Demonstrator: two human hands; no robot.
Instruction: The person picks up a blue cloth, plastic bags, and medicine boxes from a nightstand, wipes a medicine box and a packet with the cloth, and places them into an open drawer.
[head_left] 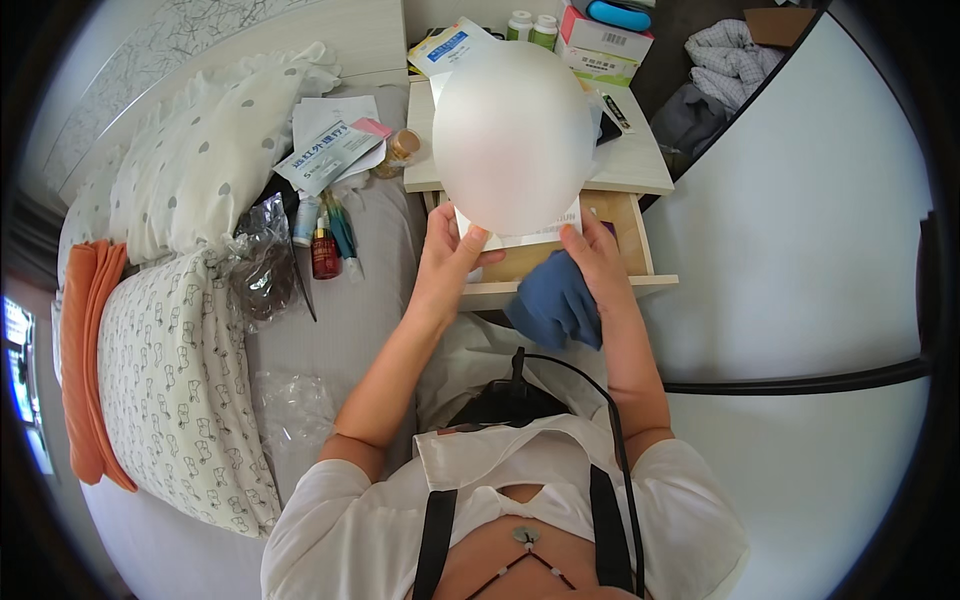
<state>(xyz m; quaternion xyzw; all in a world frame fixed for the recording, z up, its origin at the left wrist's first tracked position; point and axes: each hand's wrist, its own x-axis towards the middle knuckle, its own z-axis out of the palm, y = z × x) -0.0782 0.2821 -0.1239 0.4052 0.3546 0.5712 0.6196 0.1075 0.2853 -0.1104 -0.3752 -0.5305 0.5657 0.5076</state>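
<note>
Above the open drawer (610, 215), left hand (447, 255) and right hand (595, 255) each grip the white sheet's (520, 240) lower edge.

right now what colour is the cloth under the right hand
Blue; the cloth shows best in the head view.

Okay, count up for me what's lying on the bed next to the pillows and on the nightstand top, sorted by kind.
Small bottles, tubes and jars on the bed: 4
Paper packets and leaflets on the bed: about 3
Clear plastic bags on the bed: 2
White bottles on the nightstand: 2
Boxes on the nightstand: 2
Total: about 13
</note>
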